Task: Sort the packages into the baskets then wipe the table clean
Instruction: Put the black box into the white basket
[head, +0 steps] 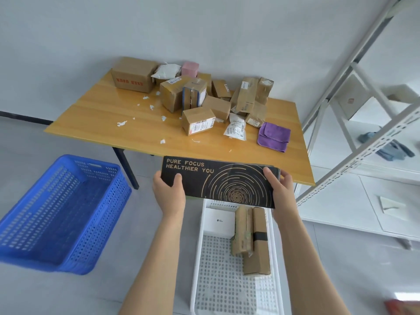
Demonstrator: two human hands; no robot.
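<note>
A person holds a long black box printed "PURE FOCUS HEALTHIER YOU" level in the air, just in front of the desk's near edge and above the far end of the white basket. The left hand grasps its left end with the thumb on top, and the right hand grasps its right end the same way.

The white basket stands on the pale grey floor and holds a white box at its far end, with two brown cartons lying side by side along its right wall. A blue basket sits on the floor to the left, near the desk's front left leg.

The wooden desk stands against a plain white wall. A heap of brown packages crowds its far half, with a large carton at the far left corner and a pink box against the wall. A white poly bag lies toward the near edge, just beside a folded purple cloth at the right edge. Torn white paper scraps are scattered over the left half. A white metal shelving rack stands to the right of the desk.
</note>
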